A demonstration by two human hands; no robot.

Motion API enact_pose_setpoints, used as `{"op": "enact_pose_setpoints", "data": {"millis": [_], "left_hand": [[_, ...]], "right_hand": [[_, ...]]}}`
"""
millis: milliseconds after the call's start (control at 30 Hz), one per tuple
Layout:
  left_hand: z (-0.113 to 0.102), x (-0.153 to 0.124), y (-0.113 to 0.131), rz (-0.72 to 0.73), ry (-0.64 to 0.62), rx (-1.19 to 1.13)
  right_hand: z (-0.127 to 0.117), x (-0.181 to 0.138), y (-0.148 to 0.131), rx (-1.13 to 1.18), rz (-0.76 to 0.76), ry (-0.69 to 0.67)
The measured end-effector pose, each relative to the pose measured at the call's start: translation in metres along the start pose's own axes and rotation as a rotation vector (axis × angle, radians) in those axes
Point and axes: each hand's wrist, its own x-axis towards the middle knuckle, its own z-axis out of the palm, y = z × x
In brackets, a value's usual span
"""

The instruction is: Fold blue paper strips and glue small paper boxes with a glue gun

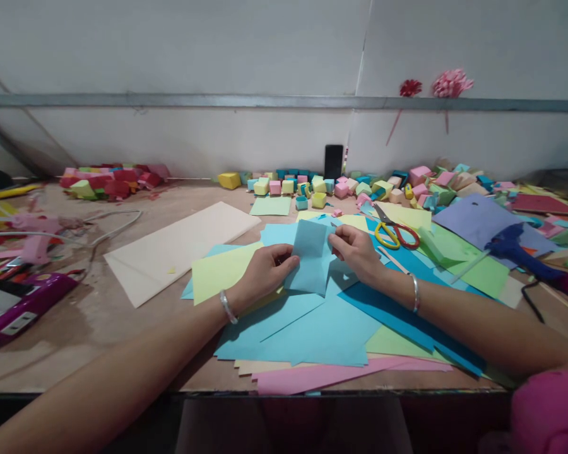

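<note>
A folded piece of light blue paper (308,255) stands tilted between my two hands above a spread of coloured sheets. My left hand (267,268) pinches its left edge between thumb and fingers. At the opposite edge, the fingers of my right hand (355,249) are closed on the paper's upper right side. Beneath lie larger light blue sheets (312,337), a yellow sheet (218,274) and dark blue sheets (388,312). Scissors (392,230) with yellow and red handles rest just beyond my right hand.
Small paper boxes (288,186) line the back beside an upright phone (334,161). A white board (182,252) lies left. A purple power strip (26,309) and pink glue gun (35,236) are far left; a blue glue gun (520,252) is right. Pink sheets (312,378) reach the front edge.
</note>
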Motion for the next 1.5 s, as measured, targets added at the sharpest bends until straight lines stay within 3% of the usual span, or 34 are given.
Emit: {"op": "enact_pose_setpoints", "data": {"millis": [333, 500, 567, 667, 767, 867, 1133, 1333, 1433, 1500], "left_hand": [[0.001, 0.001, -0.003, -0.032, 0.028, -0.082], [-0.001, 0.000, -0.003, -0.127, -0.025, -0.301], [-0.001, -0.001, -0.003, -0.157, -0.038, -0.366], [-0.001, -0.001, -0.003, -0.177, -0.044, -0.392], [-0.001, 0.000, -0.005, -0.174, -0.022, -0.352], [0.000, 0.002, -0.008, -0.193, 0.018, -0.275], [-0.002, 0.005, -0.007, -0.198, 0.054, -0.169], [-0.007, 0.010, -0.017, -0.039, 0.137, 0.230], [-0.008, 0.009, -0.015, 0.059, 0.093, 0.316], [-0.006, 0.006, -0.012, 0.035, 0.012, 0.283]], "right_hand": [[0.000, -0.002, -0.002, -0.002, -0.020, 0.001], [-0.001, 0.000, 0.001, 0.209, 0.005, -0.017], [-0.003, 0.002, 0.004, 0.229, -0.055, -0.017], [-0.006, 0.005, 0.009, 0.055, -0.253, -0.022], [-0.008, 0.006, 0.011, -0.177, -0.469, -0.018], [-0.008, 0.007, 0.012, -0.246, -0.575, 0.002], [-0.010, 0.009, 0.013, -0.272, -0.508, -0.009], [-0.011, 0.012, 0.021, -0.387, -0.477, -0.141], [-0.010, 0.015, 0.028, -0.491, -0.437, -0.243], [-0.010, 0.016, 0.030, -0.545, -0.417, -0.296]]}}
